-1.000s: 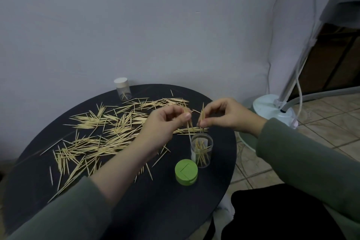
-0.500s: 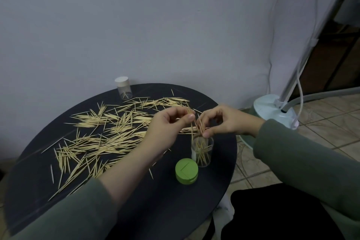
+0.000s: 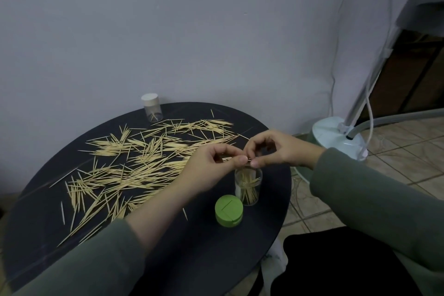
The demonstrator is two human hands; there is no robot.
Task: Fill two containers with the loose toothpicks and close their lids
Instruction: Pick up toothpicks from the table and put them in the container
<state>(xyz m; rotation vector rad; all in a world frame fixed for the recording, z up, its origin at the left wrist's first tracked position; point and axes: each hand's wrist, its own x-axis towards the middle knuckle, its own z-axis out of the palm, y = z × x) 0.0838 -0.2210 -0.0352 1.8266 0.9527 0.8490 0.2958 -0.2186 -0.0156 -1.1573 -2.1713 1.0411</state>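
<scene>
One round black table (image 3: 168,259) carried everything, and a big scatter of loose toothpicks (image 3: 134,163), too many to count, lay over its left and middle part. Two clear containers were on it: one open container (image 3: 248,186) near the right edge, with toothpicks standing inside, and one capped container (image 3: 152,108) at the far rim, with a white lid on and a few toothpicks in it. One green lid (image 3: 229,210) lay flat just beside the open container. Two hands met right above its mouth. The left hand (image 3: 211,170) had its fingers curled and pinched some toothpicks; the right hand (image 3: 276,149) was also curled, its thumb and fingertips closing on the same small bunch.
</scene>
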